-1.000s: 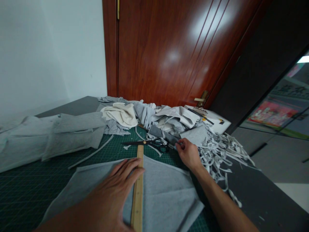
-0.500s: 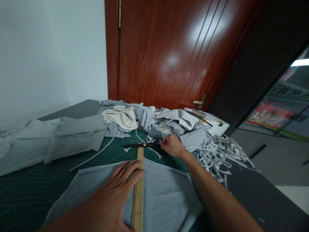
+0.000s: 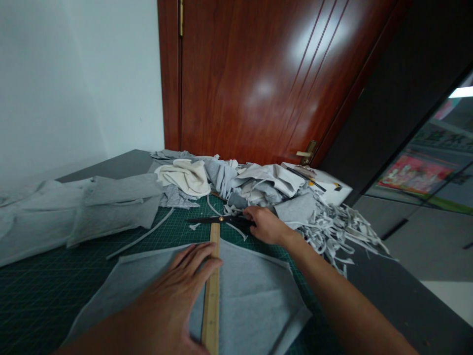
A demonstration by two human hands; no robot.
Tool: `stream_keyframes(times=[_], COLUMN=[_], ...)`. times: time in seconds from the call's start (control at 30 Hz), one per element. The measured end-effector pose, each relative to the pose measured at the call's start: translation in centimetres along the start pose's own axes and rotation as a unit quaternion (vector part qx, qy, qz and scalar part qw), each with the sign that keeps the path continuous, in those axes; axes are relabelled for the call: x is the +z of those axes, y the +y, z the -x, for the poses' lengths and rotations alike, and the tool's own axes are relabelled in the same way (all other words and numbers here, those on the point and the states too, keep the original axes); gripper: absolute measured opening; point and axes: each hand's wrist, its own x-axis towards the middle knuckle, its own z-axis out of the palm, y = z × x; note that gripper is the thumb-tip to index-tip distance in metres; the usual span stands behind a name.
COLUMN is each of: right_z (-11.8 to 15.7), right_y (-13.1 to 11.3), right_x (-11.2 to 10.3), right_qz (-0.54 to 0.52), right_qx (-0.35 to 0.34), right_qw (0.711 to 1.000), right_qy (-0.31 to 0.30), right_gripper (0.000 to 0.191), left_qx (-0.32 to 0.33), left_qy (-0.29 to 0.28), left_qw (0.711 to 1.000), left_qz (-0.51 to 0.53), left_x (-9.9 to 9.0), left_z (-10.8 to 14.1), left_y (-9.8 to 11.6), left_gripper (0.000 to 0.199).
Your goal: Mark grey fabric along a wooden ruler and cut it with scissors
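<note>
A grey fabric piece lies flat on the green cutting mat. Lengthwise across its middle runs a wooden ruler. My left hand rests with spread fingers on the fabric and the ruler's left edge. Beyond the ruler's far end lie black scissors, blades pointing left. My right hand has its fingers curled at the scissors' handles, which it partly hides.
Folded grey fabric lies at the left. Crumpled cloths line the back before a wooden door. A heap of thin fabric strips and a white box are at the right. A loose strip lies left of the scissors.
My right hand has shifted slightly at the scissors' handles, its fingers now lower over them. The view has tilted a little. My left hand stays on the ruler and fabric.
</note>
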Motion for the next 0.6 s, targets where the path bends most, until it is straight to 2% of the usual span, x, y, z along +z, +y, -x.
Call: stream_keyframes(times=[0.13,0.3,0.43,0.5,0.6], right_z=[-0.5,-0.9,-1.2,-1.4,-1.5], right_y=[-0.9,-2.2,-3.0,-3.4,-3.7], right_x=[0.1,-0.3,-1.2,-1.6,-2.2], right_qz=[0.073,0.138,0.169,0.178,0.186], right_qx=[-0.008,-0.001,-0.007,-0.014,-0.017], right_qw=[0.997,0.989,0.982,0.980,0.978], right_qy=[-0.032,-0.062,-0.079,-0.085,-0.089], right_gripper=[0.030,0.033,0.053,0.060,0.049], left_qx=[-0.027,-0.033,-0.034,-0.047,-0.060], left_qy=[-0.033,-0.026,-0.022,-0.014,0.006], left_qw=[0.999,0.999,0.999,0.999,0.998], left_qz=[0.001,0.015,0.016,0.014,0.000], left_x=[-0.3,-0.6,-0.6,-0.6,-0.3], left_z=[-0.1,-0.2,-0.1,0.0,0.3], left_y=[0.2,0.5,0.8,1.0,1.1], left_gripper=[0.120,0.113,0.107,0.099,0.078])
